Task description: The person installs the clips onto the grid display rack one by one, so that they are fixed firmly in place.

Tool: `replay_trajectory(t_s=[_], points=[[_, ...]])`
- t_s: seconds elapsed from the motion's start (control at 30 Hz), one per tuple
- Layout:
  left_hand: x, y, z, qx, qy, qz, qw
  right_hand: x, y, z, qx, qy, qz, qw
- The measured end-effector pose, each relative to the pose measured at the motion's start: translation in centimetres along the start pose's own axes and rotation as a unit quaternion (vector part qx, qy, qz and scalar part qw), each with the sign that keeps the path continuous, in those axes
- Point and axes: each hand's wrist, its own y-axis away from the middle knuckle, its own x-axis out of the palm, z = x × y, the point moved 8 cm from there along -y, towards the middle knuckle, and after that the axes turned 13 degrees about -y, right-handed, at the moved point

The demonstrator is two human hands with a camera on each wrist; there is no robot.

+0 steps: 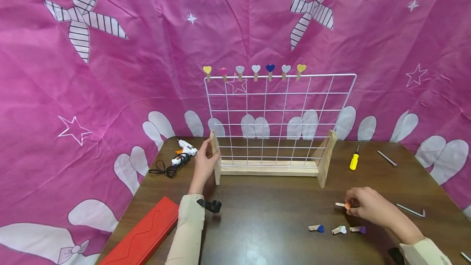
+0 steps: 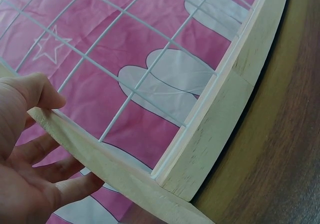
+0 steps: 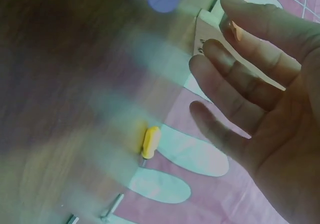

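My left hand (image 1: 205, 162) holds the left wooden end post (image 1: 215, 156) of a white wire grid rack (image 1: 276, 124). In the left wrist view the thumb lies on the grid side of that post, the fingers on its outer side. Several heart clothespins (image 1: 270, 68) stand in a row along the grid's top wire, from its left end to past the middle. My right hand (image 1: 373, 207) pinches a small wooden clothespin with an orange heart (image 1: 342, 205) between thumb and fingertips, low over the table. Blue (image 1: 316, 228), white (image 1: 339, 230) and purple (image 1: 358, 229) heart clothespins lie just nearer.
A glue gun (image 1: 185, 149) with a black cord lies left of the rack. The red box (image 1: 147, 232) is at the table's left edge. To the right lie a yellow screwdriver (image 1: 354, 161) and metal hex keys (image 1: 411, 210). Pink printed cloth (image 1: 147, 72) hangs behind.
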Motion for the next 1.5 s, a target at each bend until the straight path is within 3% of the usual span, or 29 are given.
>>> replay_trajectory(t_s=[0.27, 0.47, 0.63, 0.87, 1.03, 1.17, 1.33, 1.5], points=[[-0.1, 0.2, 0.0, -0.006, -0.010, 0.003, 0.9999, 1.0, -0.7, 0.0, -0.005, -0.039, 0.009, 0.999], [-0.1, 0.3, 0.0, -0.005, -0.009, 0.001, 1.0000, 0.2, -1.1, 0.7, -0.019, -0.041, -0.018, 0.999], [-0.3, 0.3, 0.0, -0.006, -0.007, 0.000, 1.0000, -0.6, -1.8, 2.1, -0.056, -0.050, -0.025, 0.997], [-0.2, 0.3, 0.0, 0.009, 0.032, 0.009, 0.9994, -0.8, -2.8, 4.2, -0.104, -0.078, -0.010, 0.991], [0.1, 0.2, 0.1, 0.011, 0.020, 0.004, 0.9997, -1.0, -3.5, 5.6, -0.128, -0.065, 0.004, 0.990], [0.3, 0.4, 0.2, 0.008, 0.015, -0.001, 0.9999, -2.0, -3.8, 6.8, -0.159, -0.024, -0.013, 0.987], [0.2, 0.6, -0.1, 0.016, 0.014, -0.004, 0.9998, -4.3, -4.5, 8.5, -0.167, 0.020, -0.033, 0.985], [-0.8, 1.2, -2.5, 0.037, 0.017, -0.003, 0.9992, -7.7, -5.9, 11.1, -0.185, 0.061, -0.056, 0.979]])
